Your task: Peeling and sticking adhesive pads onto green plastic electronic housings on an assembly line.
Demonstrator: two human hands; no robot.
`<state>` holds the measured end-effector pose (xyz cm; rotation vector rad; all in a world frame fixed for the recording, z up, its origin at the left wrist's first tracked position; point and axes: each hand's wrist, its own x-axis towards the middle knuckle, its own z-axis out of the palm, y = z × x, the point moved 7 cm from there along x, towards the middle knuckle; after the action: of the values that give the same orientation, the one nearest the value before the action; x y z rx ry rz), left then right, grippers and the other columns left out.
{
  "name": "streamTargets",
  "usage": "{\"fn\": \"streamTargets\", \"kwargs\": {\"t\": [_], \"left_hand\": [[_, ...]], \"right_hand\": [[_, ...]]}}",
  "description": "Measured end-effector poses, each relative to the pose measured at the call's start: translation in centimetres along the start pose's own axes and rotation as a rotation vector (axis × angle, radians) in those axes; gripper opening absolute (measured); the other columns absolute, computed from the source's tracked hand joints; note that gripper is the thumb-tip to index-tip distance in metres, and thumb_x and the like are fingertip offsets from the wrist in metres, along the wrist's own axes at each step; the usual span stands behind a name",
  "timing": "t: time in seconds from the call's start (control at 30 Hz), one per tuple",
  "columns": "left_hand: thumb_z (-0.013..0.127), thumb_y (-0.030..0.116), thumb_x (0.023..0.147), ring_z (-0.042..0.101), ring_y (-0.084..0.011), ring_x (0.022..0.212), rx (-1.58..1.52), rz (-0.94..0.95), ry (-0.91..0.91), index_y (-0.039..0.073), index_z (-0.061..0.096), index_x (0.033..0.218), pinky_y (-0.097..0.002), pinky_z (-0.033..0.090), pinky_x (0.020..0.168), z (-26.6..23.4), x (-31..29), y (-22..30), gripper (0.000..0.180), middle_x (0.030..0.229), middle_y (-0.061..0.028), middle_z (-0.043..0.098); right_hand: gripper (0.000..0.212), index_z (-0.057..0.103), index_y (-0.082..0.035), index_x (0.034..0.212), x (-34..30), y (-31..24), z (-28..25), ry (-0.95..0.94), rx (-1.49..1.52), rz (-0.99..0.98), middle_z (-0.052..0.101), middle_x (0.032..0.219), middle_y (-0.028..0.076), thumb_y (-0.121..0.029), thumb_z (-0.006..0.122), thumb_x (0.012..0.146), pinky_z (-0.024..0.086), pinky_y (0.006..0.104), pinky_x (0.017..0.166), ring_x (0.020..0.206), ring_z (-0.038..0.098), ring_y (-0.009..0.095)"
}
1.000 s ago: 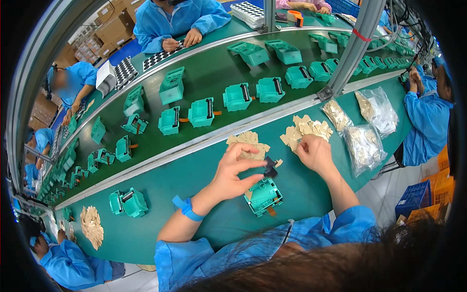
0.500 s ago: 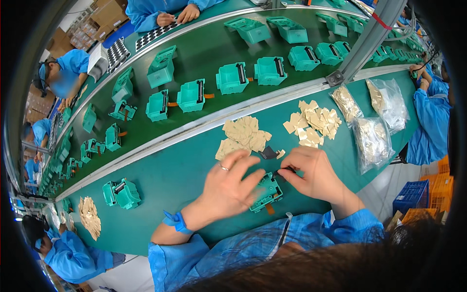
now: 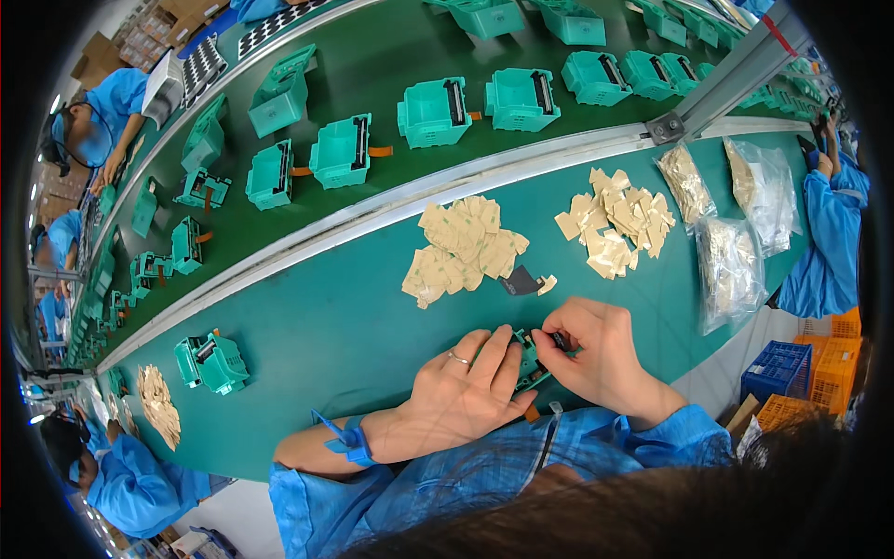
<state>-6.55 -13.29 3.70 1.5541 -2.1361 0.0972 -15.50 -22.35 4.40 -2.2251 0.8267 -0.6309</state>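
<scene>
Close to my body, a green plastic housing lies on the green table, largely covered by my hands. My left hand rests over its left side, fingers bent and holding it. At the housing's upper right, my right hand pinches a small black part between thumb and fingers. The tip of that part is hidden. Just beyond the hands lie a flat black piece and a small tan piece. Behind them is a heap of tan adhesive pieces.
A second tan heap and clear plastic bags lie to the right. Another green housing stands at left. Beyond a metal rail, a belt carries several green housings. A metal post rises at right. Co-workers sit around.
My left hand has come down from above onto the housing. My right hand still pinches the black part at the housing. The belt's housings have shifted left, and the whole view has moved slightly.
</scene>
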Motion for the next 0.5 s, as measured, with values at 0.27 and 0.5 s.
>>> {"fn": "streamTargets", "kwargs": {"t": [0.27,0.5], "left_hand": [[0.069,0.038,0.068,0.061,-0.0213,0.085,0.019,0.012,0.0,0.004,0.066,0.09,-0.0238,0.05,0.054,0.36,0.26,0.01,0.041,0.101,-0.012,0.062],[0.069,0.037,0.069,0.062,-0.0218,0.085,0.032,0.027,0.007,0.004,0.066,0.091,-0.0239,0.051,0.056,0.5,0.27,0.2,0.04,0.1,-0.013,0.062]], "right_hand": [[0.014,0.054,-0.003,0.067,0.05,0.42,0.23,-0.015,0.015,-0.026,0.053,0.058,0.007,0.0,0.067,0.067,0.041,0.0322,0.043,0.05,0.054,0.022],[0.014,0.053,-0.004,0.067,0.02,0.54,0.3,-0.024,-0.006,-0.032,0.052,0.058,0.007,-0.001,0.067,0.067,0.041,0.0327,0.043,0.049,0.053,0.023]]}}
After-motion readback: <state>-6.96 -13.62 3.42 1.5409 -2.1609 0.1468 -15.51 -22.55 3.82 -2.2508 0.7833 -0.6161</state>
